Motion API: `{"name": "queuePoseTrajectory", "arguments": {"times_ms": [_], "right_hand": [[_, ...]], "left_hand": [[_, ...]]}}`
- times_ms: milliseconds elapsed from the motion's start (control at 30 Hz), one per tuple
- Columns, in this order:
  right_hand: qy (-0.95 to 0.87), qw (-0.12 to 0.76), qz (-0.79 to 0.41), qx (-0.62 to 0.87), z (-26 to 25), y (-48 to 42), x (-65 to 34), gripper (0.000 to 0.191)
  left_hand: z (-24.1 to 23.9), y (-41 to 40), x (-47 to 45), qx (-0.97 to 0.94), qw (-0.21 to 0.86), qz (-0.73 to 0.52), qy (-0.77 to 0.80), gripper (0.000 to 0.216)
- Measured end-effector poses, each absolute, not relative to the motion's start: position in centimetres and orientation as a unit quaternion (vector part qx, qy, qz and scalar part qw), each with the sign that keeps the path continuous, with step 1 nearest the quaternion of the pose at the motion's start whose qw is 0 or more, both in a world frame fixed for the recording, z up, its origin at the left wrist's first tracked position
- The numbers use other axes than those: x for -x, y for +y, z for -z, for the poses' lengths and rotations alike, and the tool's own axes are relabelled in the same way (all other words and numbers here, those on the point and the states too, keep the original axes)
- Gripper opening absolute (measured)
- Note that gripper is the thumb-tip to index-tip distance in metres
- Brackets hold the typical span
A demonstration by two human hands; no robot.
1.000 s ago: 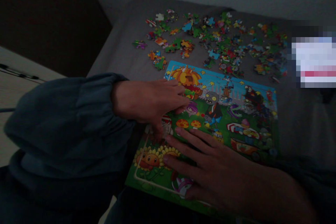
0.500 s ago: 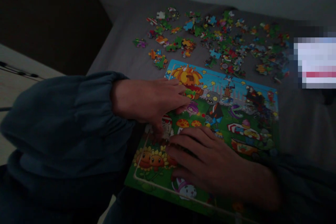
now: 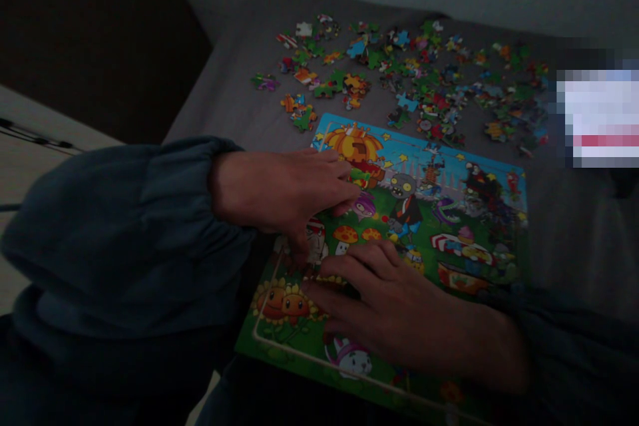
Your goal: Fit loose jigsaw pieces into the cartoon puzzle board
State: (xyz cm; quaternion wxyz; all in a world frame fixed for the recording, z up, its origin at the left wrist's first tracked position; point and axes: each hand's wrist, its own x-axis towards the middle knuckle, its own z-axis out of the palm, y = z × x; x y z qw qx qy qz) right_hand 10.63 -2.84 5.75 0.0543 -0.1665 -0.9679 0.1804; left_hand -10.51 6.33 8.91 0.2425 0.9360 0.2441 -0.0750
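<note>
**Cardboard puzzle board, both hands on it**

The puzzle board (image 3: 449,213) lies tilted across my lap, its far edge on the grey cover (image 3: 234,100). My left hand (image 3: 284,193) lies on its upper-left part. The fingers (image 3: 339,188) are nearly straight & close together, tips by a small green-red bit next to the printed pumpkin. It's too dark to tell if I pinch a loose piece there or only touch the print. The thumb points down to the board's left edge. My right hand (image 3: 399,313) sits palm-down on the near part, fingers half curled, tips by the sunflowers. I see nothing in it.

Handling, my guess: the board is light, thin & fairly stiff, but prob. bends if lifted by one corner. The glossy print is likely slippery. Best held flat at two opposite edges, w/ thumbs on top. The loose pieces (image 3: 414,73) look tiny & v. light, w/ tabs that bend easily; pinch them by the sides, thumb + forefinger.

Edges & room: the board's near-left corner overhangs my leg, w/ no support seen under it. Pieces lie scattered beyond the far edge, some just beside it, so there's little bare cover there. A bare strip runs left of the pieces & ends at the cover's edge. My bulky sleeve (image 3: 124,233) sits close to the board's left edge.
</note>
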Motion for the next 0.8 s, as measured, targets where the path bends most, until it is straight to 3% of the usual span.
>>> {"name": "queuePoseTrajectory", "arguments": {"times_ms": [367,533,800], "right_hand": [[-0.956,0.032,-0.236,0.174,-6.29,-2.52,-10.31,0.019],[-0.957,0.04,-0.219,0.184,-6.25,-2.26,-10.22,0.03],[-0.956,0.037,-0.224,0.187,-6.18,-1.96,-10.18,0.031]], "left_hand": [[-8.86,6.35,10.31,-0.934,0.241,0.083,0.251,0.039],[-8.96,6.43,10.36,-0.936,0.242,0.086,0.24,0.037],[-8.76,6.34,10.37,-0.93,0.262,0.061,0.251,0.033]]}}
